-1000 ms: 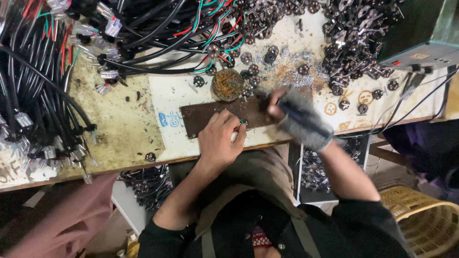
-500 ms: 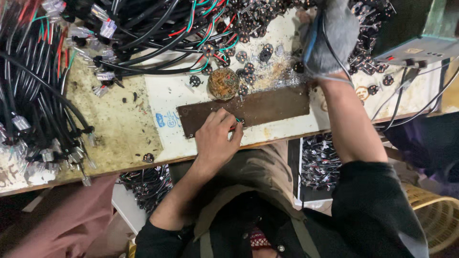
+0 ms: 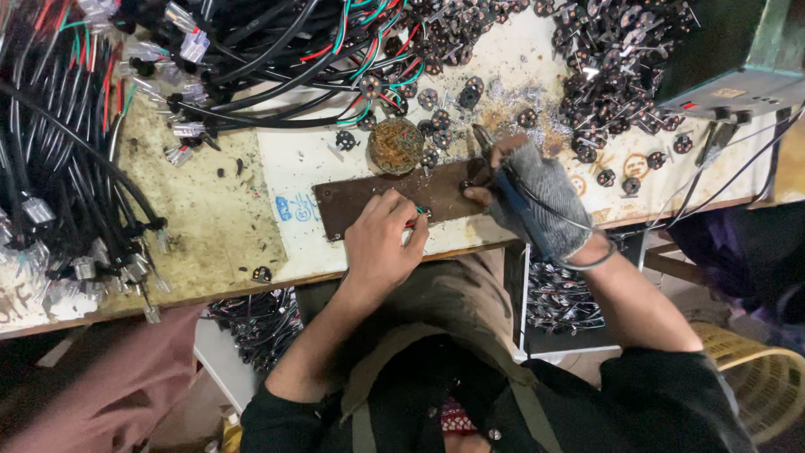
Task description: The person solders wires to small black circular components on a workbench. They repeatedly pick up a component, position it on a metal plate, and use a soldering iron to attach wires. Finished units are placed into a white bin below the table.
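1. Clearly, the work in hand looks like soldering: a small part is being joined to wires on the brown plate [image 3: 377, 200], which lies flat near the front edge of the table [image 3: 210, 243].
2. At the front edge of the plate, the left hand [image 3: 381, 243] is bare and its fingers are pinched narrow on thin wires [image 3: 419, 210] with a green strand; the wire tips rest on the plate.
3. At the right end of the plate, the right hand [image 3: 537, 201] wears a grey fingerless glove and is closed around a soldering iron [image 3: 495, 164]. The iron tip points up and away, just above the plate's right end, not touching the wires.
4. Just behind the plate stands a round tin [image 3: 396, 144] with brownish matter, perhaps flux or tip cleaner.
5. Behind the tin and to its right lie many small round black parts [image 3: 604, 75], loose and in heaps.
6. Far left of the plate are bundles of black cables [image 3: 59, 168] with clear plugs.
7. I judge the next move needs the iron tip brought down exactly onto the wire ends, while the left hand holds them without moving.
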